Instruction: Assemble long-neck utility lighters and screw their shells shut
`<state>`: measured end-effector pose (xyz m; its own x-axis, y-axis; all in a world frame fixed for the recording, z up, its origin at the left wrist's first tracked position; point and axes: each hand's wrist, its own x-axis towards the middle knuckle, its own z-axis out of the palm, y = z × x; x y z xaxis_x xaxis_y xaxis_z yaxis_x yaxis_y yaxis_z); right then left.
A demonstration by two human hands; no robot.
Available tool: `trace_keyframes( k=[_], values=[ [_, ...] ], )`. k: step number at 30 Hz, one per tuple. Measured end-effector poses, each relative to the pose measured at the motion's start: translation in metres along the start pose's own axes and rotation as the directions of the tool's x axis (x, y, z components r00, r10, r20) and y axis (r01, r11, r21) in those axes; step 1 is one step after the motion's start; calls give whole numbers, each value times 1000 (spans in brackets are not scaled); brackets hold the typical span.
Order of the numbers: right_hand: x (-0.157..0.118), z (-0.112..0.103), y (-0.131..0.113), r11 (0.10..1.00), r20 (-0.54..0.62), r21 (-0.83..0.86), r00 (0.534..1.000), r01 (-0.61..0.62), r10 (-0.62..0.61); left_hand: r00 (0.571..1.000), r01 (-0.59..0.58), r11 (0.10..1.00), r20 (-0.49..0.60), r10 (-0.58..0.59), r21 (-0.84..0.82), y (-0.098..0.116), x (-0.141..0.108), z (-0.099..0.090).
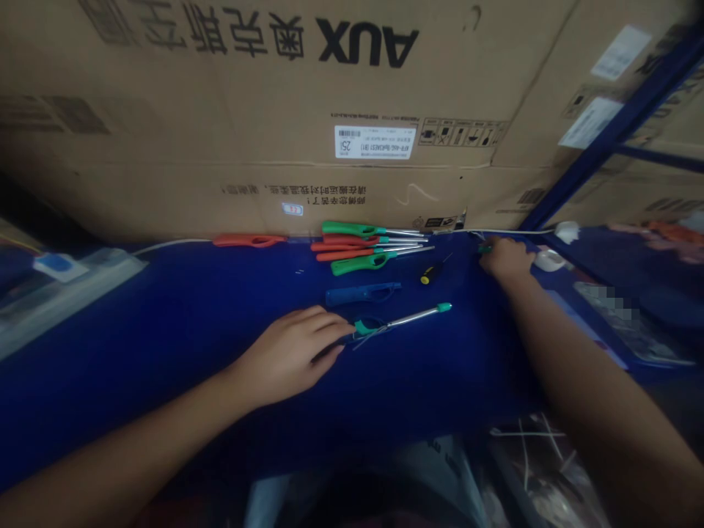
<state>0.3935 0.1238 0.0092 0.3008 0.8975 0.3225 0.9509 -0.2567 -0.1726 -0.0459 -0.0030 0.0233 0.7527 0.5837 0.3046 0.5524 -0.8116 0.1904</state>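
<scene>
My left hand (pixel 300 348) is closed around the handle of a long-nosed gas lighter (pixel 421 316) with a metal tube, green trigger and green tip. Loose wires show beside its trigger. Just beyond it lies a blue lighter handle shell (pixel 349 294). At the back right, my right hand (pixel 506 257) reaches down with curled fingers at a small green thing (pixel 485 249), mostly hidden by them. A black and yellow screwdriver (pixel 432 274) lies to the left of that hand.
Several red and green lighters (pixel 363 261) lie grouped at the back of the blue table (pixel 220 308). A red handle piece (pixel 250 240) lies to their left. A large cardboard box (pixel 231 132) stands behind. A white tape roll (pixel 550 259) sits at the right, near a blue metal post (pixel 577 172).
</scene>
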Motion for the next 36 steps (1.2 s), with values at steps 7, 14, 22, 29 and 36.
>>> trace_keyframes(
  k=[7,14,22,29,36],
  values=[
    [-4,-12,-22,949,102,-98,945,-301,310,1000,-2,1000,6,2,5,0,-1,0],
    [-12,-33,-32,967,46,77,970,-243,240,1000,8,1000,4,-8,-14,1,0,0],
    [-53,-42,-105,787,-98,578,976,215,-195,948,207,926,-170,-269,-315,8,2,9],
    [-143,-51,-158,208,-253,780,601,590,-758,920,144,846,-246,-306,-514,7,8,14],
    [-148,-42,-159,155,-234,761,489,630,-840,887,132,799,-289,-359,-587,14,10,12]
  ],
)
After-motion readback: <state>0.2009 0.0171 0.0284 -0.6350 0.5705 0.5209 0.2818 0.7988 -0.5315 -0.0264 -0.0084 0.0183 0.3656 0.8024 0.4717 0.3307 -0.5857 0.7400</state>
